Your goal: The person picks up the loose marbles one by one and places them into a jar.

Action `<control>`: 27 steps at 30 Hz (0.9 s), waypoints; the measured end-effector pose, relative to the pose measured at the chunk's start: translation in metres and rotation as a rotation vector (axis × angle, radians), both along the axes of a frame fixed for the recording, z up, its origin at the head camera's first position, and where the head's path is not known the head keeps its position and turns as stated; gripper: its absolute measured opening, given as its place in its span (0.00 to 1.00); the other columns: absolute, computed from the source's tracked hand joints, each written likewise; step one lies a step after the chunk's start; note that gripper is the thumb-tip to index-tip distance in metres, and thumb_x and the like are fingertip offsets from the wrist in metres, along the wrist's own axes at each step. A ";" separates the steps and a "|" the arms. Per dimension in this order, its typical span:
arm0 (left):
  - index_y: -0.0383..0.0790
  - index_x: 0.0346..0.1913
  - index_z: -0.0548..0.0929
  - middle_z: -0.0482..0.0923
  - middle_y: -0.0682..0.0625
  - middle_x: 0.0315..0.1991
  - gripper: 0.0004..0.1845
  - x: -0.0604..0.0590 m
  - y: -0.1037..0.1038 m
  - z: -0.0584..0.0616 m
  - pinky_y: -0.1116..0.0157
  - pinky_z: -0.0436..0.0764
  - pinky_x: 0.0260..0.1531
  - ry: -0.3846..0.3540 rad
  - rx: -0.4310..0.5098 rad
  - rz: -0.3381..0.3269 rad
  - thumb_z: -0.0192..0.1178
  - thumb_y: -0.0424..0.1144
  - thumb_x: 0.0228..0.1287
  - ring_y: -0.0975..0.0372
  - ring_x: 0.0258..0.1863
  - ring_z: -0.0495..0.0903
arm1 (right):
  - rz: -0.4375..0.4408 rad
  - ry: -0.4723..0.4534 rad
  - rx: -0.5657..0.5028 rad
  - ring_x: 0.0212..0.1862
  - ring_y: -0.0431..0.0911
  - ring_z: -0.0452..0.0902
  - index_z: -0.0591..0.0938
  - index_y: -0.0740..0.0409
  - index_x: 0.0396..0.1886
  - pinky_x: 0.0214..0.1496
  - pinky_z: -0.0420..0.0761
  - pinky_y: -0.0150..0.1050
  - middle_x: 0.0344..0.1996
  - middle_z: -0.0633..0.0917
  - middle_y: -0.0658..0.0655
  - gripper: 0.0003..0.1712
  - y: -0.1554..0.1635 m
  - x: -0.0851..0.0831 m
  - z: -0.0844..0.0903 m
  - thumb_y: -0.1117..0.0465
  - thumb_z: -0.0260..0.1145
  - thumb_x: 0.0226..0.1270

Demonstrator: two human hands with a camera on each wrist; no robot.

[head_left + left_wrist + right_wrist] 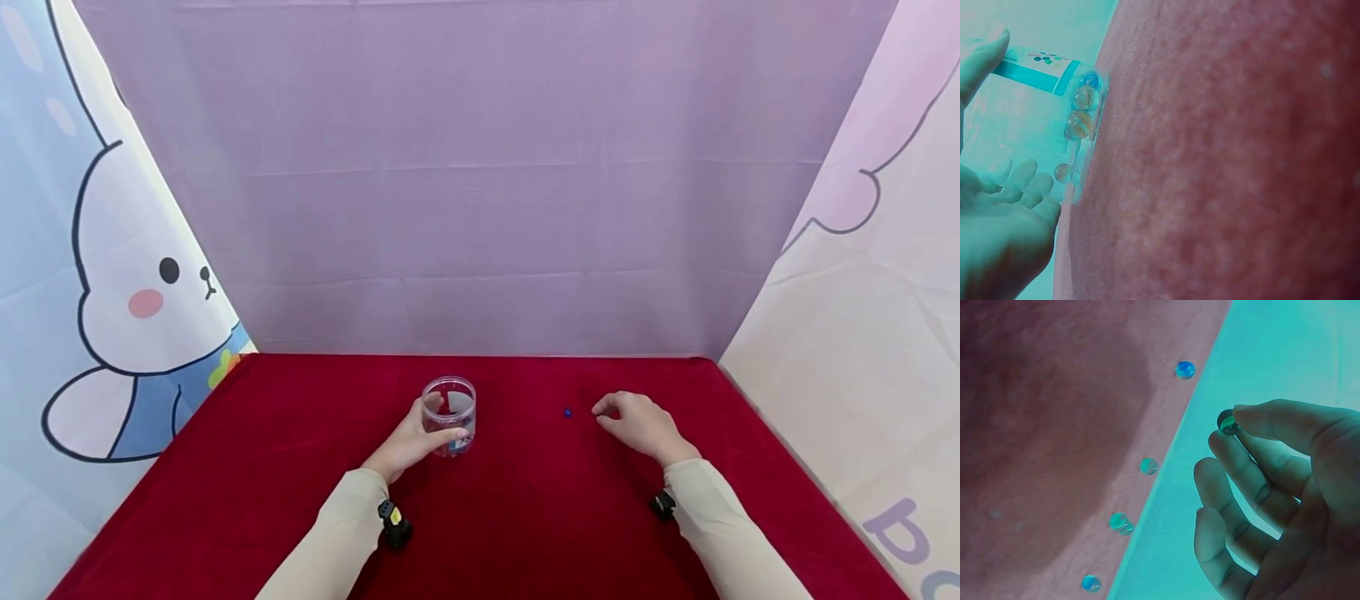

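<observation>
My left hand (408,443) grips a clear plastic jar (450,385) from its left side, thumb across the front. The jar is upright with an open top on the red cloth. In the left wrist view several marbles, one of them an amber-streaked marble (1079,124), lie at the bottom of the jar below its printed label (1047,70). To the right, my right hand (643,425) is held over the cloth. Between thumb and fingertip it pinches a dark glass marble (1228,422), as the right wrist view shows. A blue marble (567,412) rests on the cloth between the hands.
In the right wrist view several loose marbles, such as a blue marble (1185,370) and a green marble (1148,465), lie spread on the cloth. Red cloth (517,517) covers the table. A lilac curtain (480,208) hangs behind, with printed panels at both sides.
</observation>
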State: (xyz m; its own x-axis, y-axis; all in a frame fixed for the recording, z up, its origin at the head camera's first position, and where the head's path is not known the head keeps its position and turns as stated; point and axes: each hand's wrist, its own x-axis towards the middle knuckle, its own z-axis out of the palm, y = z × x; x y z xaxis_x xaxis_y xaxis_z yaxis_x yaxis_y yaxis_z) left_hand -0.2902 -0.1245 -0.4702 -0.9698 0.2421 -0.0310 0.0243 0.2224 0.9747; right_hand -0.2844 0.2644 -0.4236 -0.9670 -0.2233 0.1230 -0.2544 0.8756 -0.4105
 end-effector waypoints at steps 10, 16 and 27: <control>0.44 0.76 0.55 0.59 0.46 0.73 0.50 0.001 0.001 0.002 0.43 0.69 0.63 0.006 -0.012 0.002 0.74 0.51 0.58 0.49 0.69 0.61 | 0.025 0.054 -0.008 0.50 0.54 0.81 0.87 0.54 0.48 0.44 0.82 0.53 0.46 0.85 0.52 0.10 -0.015 0.002 0.012 0.60 0.68 0.68; 0.43 0.76 0.56 0.60 0.44 0.73 0.49 0.001 0.001 0.004 0.42 0.70 0.62 0.017 -0.008 0.001 0.73 0.51 0.59 0.48 0.69 0.61 | 0.028 0.070 -0.011 0.50 0.54 0.81 0.87 0.52 0.47 0.43 0.82 0.53 0.45 0.85 0.50 0.10 -0.024 0.004 0.017 0.60 0.68 0.68; 0.42 0.75 0.56 0.61 0.45 0.73 0.50 -0.003 0.001 -0.002 0.43 0.69 0.63 0.019 -0.020 0.006 0.75 0.52 0.57 0.49 0.69 0.61 | 0.054 0.079 -0.036 0.45 0.49 0.81 0.87 0.48 0.45 0.40 0.81 0.48 0.43 0.85 0.48 0.08 -0.042 0.001 0.023 0.60 0.70 0.67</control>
